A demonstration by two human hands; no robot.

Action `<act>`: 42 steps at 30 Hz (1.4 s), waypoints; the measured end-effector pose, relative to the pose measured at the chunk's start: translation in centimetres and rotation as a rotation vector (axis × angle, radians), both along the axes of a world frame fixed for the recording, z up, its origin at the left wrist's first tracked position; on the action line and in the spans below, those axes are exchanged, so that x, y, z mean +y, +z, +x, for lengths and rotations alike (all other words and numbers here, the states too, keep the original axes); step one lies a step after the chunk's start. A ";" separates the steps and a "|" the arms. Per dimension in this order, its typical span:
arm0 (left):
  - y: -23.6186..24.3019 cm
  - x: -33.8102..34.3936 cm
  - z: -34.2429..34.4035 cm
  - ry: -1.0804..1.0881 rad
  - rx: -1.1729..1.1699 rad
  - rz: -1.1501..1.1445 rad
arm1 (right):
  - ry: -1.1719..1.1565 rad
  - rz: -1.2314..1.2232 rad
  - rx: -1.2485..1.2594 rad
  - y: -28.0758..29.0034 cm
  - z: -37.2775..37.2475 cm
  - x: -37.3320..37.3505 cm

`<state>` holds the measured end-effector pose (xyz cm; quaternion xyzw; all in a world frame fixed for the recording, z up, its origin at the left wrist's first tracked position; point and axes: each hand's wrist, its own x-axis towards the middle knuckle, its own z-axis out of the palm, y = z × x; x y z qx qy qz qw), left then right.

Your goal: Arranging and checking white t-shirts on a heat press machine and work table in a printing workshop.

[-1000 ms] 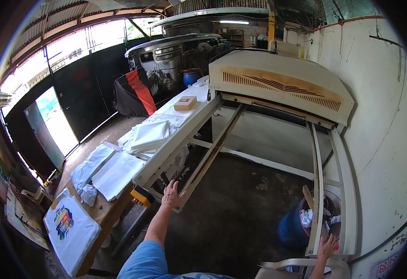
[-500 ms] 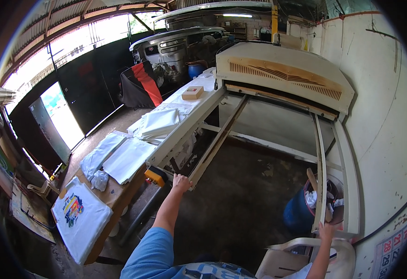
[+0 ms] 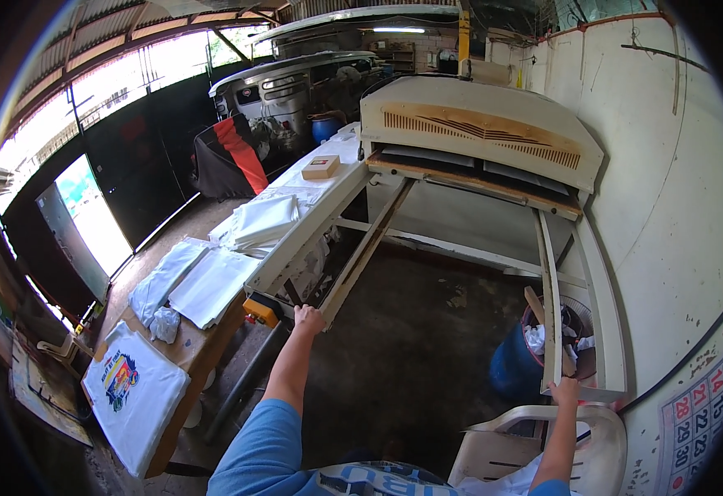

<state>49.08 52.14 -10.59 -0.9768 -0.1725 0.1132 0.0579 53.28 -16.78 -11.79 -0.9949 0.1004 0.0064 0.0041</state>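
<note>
My left hand is closed round the near end of the left inner rail of a large cream-coloured machine frame. Over on the right, my right hand wraps the near end of the right inner rail. Both rails run back to a vented, rust-stained hood. A brown-edged flat tray sticks out a little from beneath the hood, lying across the rails. Just left of my left hand, a yellow control box sits on the frame's corner.
A long table on the left bears folded white cloth, a small cardboard box and a printed white T-shirt. A blue drum with scraps stands under the right rail. A plastic chair is close by, near the wall.
The tray shows further out from under the hood, with a dark gap behind its front edge. Both hands keep their hold on the rails. The whole view has shifted slightly.
</note>
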 end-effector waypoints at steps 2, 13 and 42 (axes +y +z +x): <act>0.0 -0.2 0.0 0.020 -0.003 0.012 | 0.008 0.002 0.001 0.1 -0.1 0.2; 0.3 -0.9 -1.6 -0.022 -0.117 -0.058 | 0.074 -0.064 -0.123 0.3 -1.7 1.9; 7.6 17.6 4.2 0.359 -0.999 -0.409 | 0.659 0.473 -0.111 -7.9 -14.7 36.4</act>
